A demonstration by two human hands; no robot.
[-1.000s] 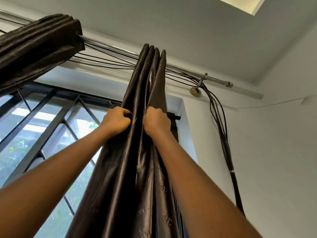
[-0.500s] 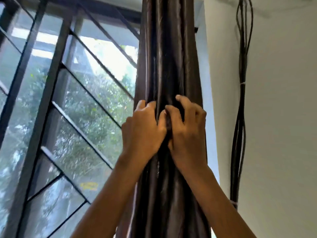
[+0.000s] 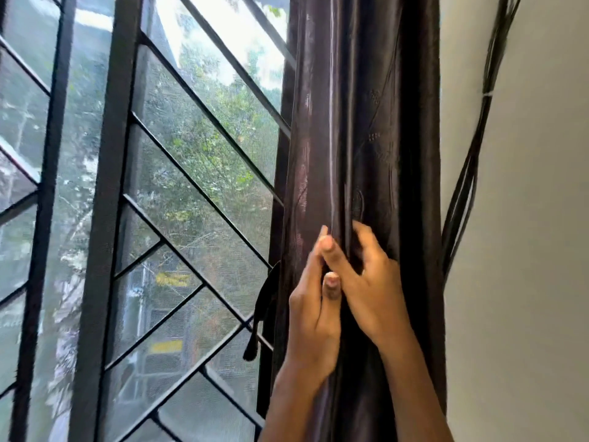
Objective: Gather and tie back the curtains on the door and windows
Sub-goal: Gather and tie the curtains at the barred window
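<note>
Curtain (image 3: 366, 122): dark brown, shiny, bunched into tight vertical folds. It hangs at the window's right edge, btw the grille and the wall. Closest to us, both forearms show at the bottom edge & our hands meet on the folds, touching each other. Our left hand (image 3: 314, 317) sits on the bunch's left side, fingers pointing up along the cloth, thumb closed toward them w/ cloth gripped in between. Our right hand (image 3: 371, 295) is just beside it, a bit higher, fingers curled into the folds, index finger lying across the left hand's fingertips. Just left of the curtain a dark strap (image 3: 259, 317) hangs loose in front of the grille; what it's fixed to we can't tell. Behind: black window grille (image 3: 105, 218) w/ upright posts & diagonal bars, fine mesh across it. On the right, a bundle of black cables (image 3: 468, 173) runs down the pale wall (image 3: 526, 250), near the curtain's edge. Farthest out, thru the mesh, blurry green trees (image 3: 204, 145).
</note>
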